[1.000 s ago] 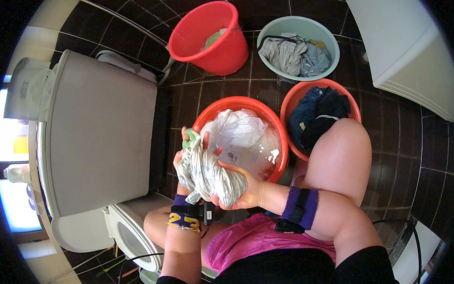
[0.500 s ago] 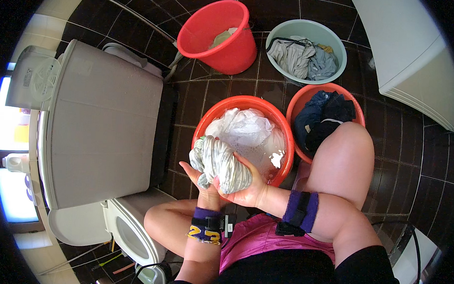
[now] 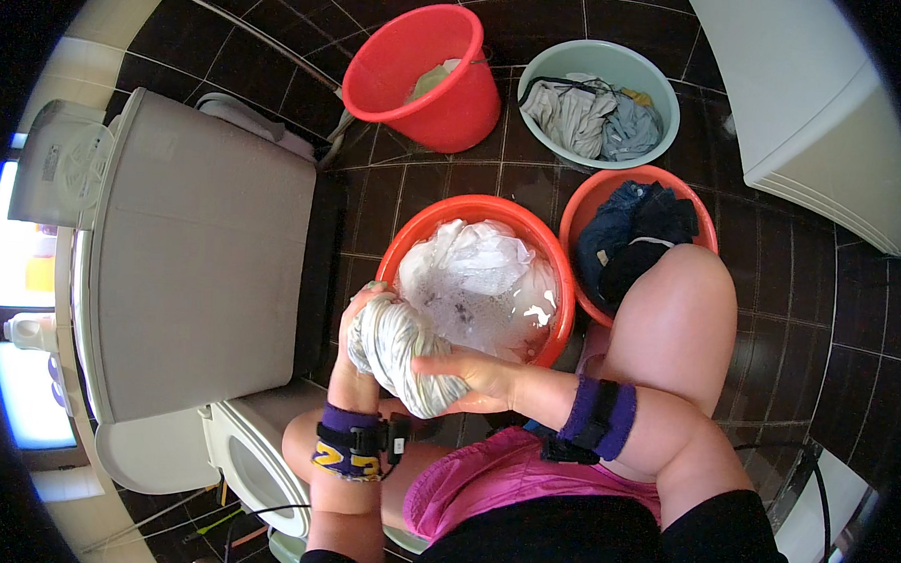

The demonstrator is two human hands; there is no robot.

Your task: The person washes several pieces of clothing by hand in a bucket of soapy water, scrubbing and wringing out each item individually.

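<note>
Both my hands hold a bunched, twisted striped cloth point(image 3: 400, 351), white and grey, at the left front of a red basin point(image 3: 565, 325). My left hand point(image 3: 362, 308) is closed round its far left end, fingers partly hidden behind it. Lower down, my right hand point(image 3: 475, 375) grips the near end, with the thumb lying across the folds. Sudsy water fills the basin, and a soaked white cloth point(image 3: 476, 261) lies in it. What kind of garment the striped cloth is I cannot tell.
Beyond stand a tall red bucket point(image 3: 431, 122) and a pale green basin point(image 3: 663, 150) of grey laundry. An orange-red basin point(image 3: 706, 221) with dark clothes touches the nearer one. A grey washing machine point(image 3: 198, 263) and a toilet point(image 3: 251, 463) are at left, a white cabinet point(image 3: 824, 106) far right.
Both hands have brought the striped cloth left and toward me, off the basin's near left part. My left hand has gone from open beneath the cloth to wrapped round its far end.
</note>
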